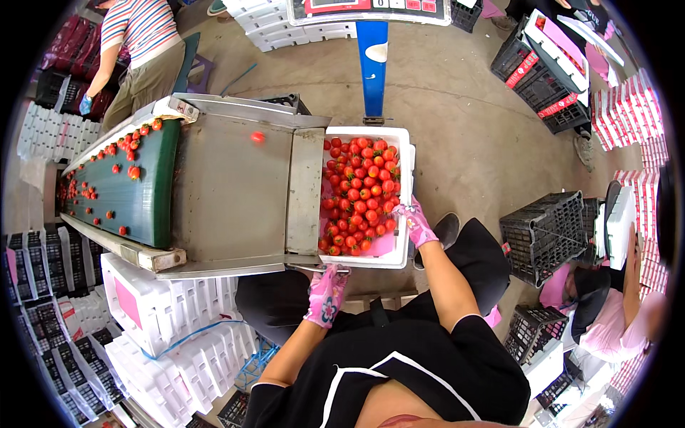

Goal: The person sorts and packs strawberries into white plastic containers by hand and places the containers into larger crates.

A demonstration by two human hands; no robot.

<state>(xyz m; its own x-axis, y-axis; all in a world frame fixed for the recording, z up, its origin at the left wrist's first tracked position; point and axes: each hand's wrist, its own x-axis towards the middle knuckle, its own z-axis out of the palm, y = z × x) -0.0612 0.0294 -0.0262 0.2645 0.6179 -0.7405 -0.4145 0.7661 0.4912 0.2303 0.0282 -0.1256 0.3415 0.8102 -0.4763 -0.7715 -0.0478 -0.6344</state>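
Observation:
A white foam box (404,160) with a pink liner holds many cherry tomatoes (361,187), with part of the liner bare at the near right corner. My right hand (416,220), in a pink flowered glove, grips the box's right wall, its fingers over the rim beside the fruit. In a matching glove, my left hand (326,297) is closed around a metal handle (316,267) at the near edge of the steel chute (230,187). The chute's lip overlaps the box's left side. One blurred tomato (258,137) is on the chute.
Left of the chute, a green conveyor belt (123,198) carries loose tomatoes. Beyond the box stands a scale on a blue post (373,75). Stacked foam boxes (176,305) stand at lower left, a black crate (543,235) at right. Co-workers (142,43) are at upper left and along the right.

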